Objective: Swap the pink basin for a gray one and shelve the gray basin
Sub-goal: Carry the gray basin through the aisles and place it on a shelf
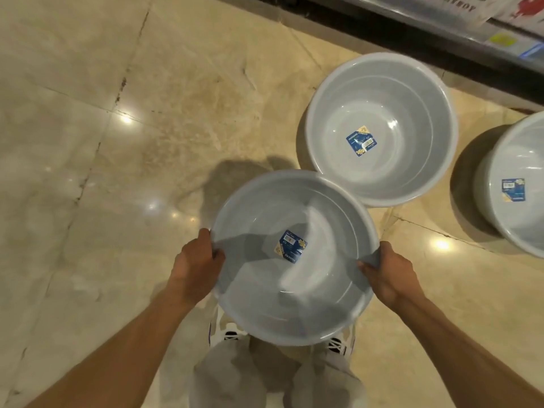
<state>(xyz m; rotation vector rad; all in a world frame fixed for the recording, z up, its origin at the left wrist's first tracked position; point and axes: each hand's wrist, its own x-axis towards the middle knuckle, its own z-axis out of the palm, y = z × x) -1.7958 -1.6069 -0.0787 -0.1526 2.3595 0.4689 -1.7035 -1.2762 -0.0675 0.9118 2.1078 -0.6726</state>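
- Our left hand [197, 262] and right hand [388, 273] clamp opposite rims of the round gray plastic basin [321, 304], thumbs hooked inside; we judge this keeps it level for carrying to the shelf
- It hangs above our white sneakers [228, 334]; no pink basin shows
- Two more gray basins, one nearby [412, 92], one at the right edge [518, 160], sit on glossy beige tile floor [88, 142] below a dark shelf edge [412, 33]

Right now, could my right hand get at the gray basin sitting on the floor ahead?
Probably not yet: the right hand grips the held basin together with the left hand. The floor basin itself sits unobstructed.
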